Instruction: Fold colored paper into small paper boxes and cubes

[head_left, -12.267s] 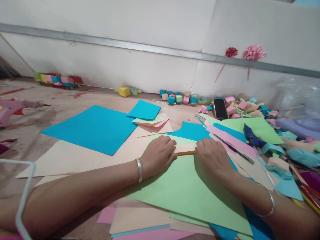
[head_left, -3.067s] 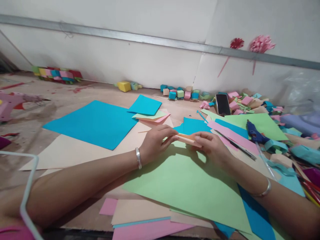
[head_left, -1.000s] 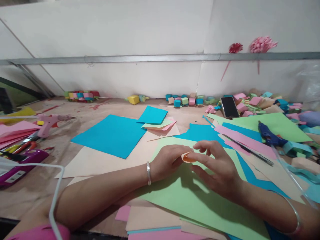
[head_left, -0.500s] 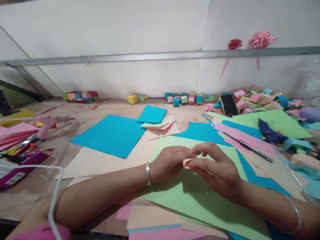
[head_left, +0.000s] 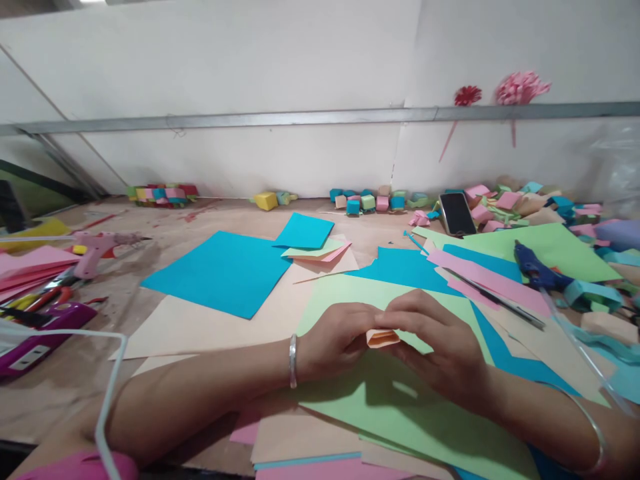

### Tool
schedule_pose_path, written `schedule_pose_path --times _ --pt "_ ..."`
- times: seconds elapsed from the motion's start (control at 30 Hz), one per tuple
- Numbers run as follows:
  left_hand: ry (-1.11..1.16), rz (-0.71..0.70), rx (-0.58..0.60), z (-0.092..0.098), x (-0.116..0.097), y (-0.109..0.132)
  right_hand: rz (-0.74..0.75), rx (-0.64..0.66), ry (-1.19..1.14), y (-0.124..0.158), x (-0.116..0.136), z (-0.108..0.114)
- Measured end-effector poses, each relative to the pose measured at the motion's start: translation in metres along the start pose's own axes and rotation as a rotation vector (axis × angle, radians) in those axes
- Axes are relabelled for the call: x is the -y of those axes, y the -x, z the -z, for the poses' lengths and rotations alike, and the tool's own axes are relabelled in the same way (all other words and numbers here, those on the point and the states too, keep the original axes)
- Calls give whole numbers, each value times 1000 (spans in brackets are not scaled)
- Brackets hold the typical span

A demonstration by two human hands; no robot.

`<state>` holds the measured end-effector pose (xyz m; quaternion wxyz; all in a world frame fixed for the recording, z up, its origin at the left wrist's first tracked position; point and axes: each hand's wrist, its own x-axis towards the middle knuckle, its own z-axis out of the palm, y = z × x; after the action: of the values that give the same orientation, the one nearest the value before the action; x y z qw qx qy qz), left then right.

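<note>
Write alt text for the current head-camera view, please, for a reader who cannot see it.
A left hand and a right hand hold a small folded peach paper over a light green sheet. A large blue sheet lies to the left; a phone and a blue glue gun lie to the right.

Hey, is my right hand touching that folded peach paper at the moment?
Touching. The head view shows the right hand with its fingers lapping over the top edge of the folded peach paper, no gap between.
</note>
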<state>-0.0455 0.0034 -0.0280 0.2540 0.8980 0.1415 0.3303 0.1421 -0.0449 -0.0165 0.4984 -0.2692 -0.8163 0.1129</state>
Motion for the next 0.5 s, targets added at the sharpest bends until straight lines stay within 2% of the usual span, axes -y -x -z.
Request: schedule_pose_path --times 0.17,0.23,0.4,0.5 --pt "0 22 -10 3 -5 -2 -16 -12 -3 -2 -3 0" --pt "-30 35 -74 6 -8 -3 -41 -10 0 -3 -5 2" --pt "-134 -13 -331 9 -14 -2 -114 -40 54 -4 -9 5" --pt "-148 -29 -335 9 -16 -1 -98 -62 38 -5 -10 5"
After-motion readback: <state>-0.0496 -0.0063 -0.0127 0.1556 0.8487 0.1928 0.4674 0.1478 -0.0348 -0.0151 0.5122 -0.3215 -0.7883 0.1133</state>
